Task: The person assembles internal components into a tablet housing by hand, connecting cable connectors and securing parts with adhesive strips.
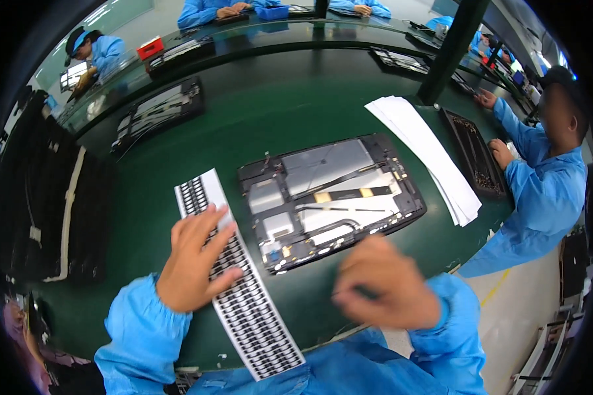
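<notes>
My left hand lies with spread fingers on a long white sheet covered in rows of small black pieces, probably stickers. The sheet slants across the table and its near end reaches past the edge toward me. To its right lies an opened tablet-like device, with grey metal plates, black flat cables and yellowish patches showing. My right hand hovers by the device's near edge, blurred, its thumb and forefinger bent together in a pinch. Whatever those fingertips may hold cannot be made out.
White paper strips lie right of the device, beside a black tray. Another opened device is at the far left. Black foam-like slabs stand at left. A green post rises behind. A co-worker sits at right.
</notes>
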The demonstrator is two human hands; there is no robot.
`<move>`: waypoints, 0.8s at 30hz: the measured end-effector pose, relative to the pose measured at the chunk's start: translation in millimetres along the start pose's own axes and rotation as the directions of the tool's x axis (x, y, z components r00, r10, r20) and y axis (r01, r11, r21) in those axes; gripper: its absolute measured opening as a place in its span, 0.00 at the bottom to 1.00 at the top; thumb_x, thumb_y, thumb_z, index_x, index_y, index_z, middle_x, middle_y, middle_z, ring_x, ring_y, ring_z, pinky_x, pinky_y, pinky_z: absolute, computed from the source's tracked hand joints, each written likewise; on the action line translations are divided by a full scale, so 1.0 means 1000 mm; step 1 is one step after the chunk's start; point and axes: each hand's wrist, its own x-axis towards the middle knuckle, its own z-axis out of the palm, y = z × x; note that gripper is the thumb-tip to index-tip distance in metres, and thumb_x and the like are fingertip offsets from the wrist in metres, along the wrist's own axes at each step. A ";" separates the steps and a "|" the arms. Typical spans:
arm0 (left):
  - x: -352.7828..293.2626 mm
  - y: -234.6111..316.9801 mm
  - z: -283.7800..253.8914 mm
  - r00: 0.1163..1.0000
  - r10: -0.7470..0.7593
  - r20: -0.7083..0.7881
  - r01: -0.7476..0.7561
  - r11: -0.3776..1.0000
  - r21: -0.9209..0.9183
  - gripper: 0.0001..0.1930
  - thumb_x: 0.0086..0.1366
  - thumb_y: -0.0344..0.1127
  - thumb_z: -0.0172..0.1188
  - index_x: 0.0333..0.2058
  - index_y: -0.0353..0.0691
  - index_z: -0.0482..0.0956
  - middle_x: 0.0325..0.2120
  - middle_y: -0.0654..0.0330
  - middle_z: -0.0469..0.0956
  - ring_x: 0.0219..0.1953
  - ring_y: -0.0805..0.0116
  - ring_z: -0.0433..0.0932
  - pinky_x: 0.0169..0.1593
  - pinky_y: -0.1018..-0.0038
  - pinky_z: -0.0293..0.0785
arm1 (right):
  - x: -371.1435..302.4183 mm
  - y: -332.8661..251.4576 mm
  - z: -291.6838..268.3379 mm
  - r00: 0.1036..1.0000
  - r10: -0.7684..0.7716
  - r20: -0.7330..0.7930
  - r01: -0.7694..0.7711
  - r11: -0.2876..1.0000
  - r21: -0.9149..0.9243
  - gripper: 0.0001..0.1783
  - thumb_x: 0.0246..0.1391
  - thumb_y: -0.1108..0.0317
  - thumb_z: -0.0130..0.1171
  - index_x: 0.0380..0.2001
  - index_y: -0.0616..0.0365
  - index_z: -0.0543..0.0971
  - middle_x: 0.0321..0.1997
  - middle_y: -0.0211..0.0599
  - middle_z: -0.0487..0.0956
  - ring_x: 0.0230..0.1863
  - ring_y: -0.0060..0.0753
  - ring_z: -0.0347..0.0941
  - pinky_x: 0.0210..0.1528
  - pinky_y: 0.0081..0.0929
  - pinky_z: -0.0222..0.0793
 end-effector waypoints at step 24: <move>0.125 0.085 0.073 0.809 0.588 0.000 -0.573 0.789 -0.220 0.14 0.44 0.31 0.50 0.30 0.28 0.75 0.40 0.46 0.71 0.44 0.53 0.69 0.45 0.66 0.68 | -0.033 0.085 -0.076 0.910 0.375 -0.177 -0.389 0.920 -0.056 0.02 0.27 0.76 0.55 0.13 0.58 0.73 0.56 0.45 0.62 0.57 0.45 0.52 0.58 0.36 0.43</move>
